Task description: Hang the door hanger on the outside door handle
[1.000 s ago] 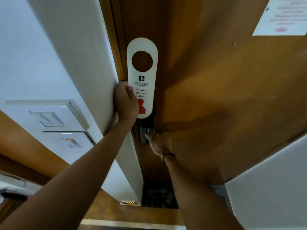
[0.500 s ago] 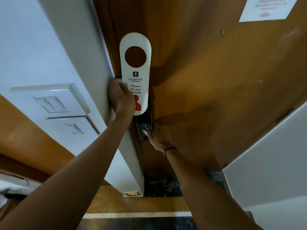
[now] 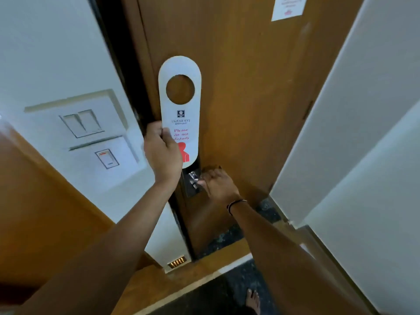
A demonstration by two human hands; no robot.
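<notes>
We stand at a wooden door, hanger in one hand and the inside handle in the other, before any hanging.

The brown door (image 3: 250,110) fills the middle, with white walls on both sides and a switch panel (image 3: 84,123) on the left wall. Our left hand (image 3: 162,153) pinches the lower left edge of the white door hanger (image 3: 179,110), holding it upright against the door, its round hole on top. Just below, our right hand (image 3: 218,183) is curled around the metal door handle (image 3: 194,179). We judge the door-opening step is under way; next we must pull the door open and reach the outside handle, which is hidden.
</notes>
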